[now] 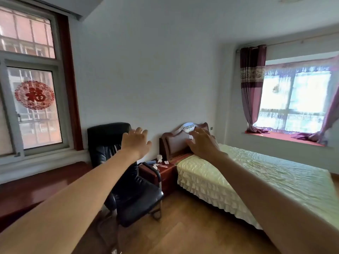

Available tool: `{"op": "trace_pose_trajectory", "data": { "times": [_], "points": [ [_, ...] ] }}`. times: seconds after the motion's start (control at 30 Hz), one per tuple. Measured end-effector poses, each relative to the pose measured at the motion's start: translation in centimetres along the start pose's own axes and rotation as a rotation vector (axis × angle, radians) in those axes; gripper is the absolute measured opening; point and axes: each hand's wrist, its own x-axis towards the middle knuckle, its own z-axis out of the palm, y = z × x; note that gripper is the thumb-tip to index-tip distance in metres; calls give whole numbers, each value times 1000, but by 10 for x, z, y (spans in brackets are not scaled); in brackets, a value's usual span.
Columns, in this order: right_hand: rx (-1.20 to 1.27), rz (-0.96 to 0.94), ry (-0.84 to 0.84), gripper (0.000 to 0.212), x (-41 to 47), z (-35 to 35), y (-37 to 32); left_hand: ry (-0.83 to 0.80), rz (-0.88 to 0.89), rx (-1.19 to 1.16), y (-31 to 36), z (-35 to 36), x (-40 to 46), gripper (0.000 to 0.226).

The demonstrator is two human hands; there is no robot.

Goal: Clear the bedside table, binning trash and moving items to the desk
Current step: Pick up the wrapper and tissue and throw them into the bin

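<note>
Both arms are stretched out in front of the person, and neither hand carries anything: the left hand (pixel 136 142) has its fingers spread and relaxed, the right hand (pixel 202 143) is the same, palm down. They look raised in readiness, not reaching, since the bedside table (pixel 166 173) is well apart from them across the floor. It stands wedged between the black office chair (pixel 126 173) and the bed (pixel 256 180), just below the headboard (pixel 176 143). On its top sits the clutter to be sorted: a white cup (pixel 159 158) at the back edge, something small and white (pixel 166 162) nearer the bed-side edge, and a loose scatter of pale and reddish scraps (pixel 158 165) toward the front edge; which are trash I cannot tell from here. The dark wooden desk (pixel 36 186) runs under the window on the left. My guess is the clearing has not yet begun, and the chair's armrest may crowd the approach
</note>
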Motion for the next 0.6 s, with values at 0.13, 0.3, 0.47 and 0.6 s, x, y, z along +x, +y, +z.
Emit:
{"op": "trace_pose_trajectory", "data": {
  "times": [0.13,0.3,0.47,0.6],
  "points": [
    [-27,34,-37,46,27,20,31,-17,2,17,16,34,33,50],
    [-52,38,-39,43,73,46,95,-24,17,-31,56,75,100,49],
    [-79,46,-44,43,133,52,163,11,38,-69,101,96,177,50],
    [-77,43,-26,42,164,68,205,-10,48,-83,131,121,219,50]
  ]
}}
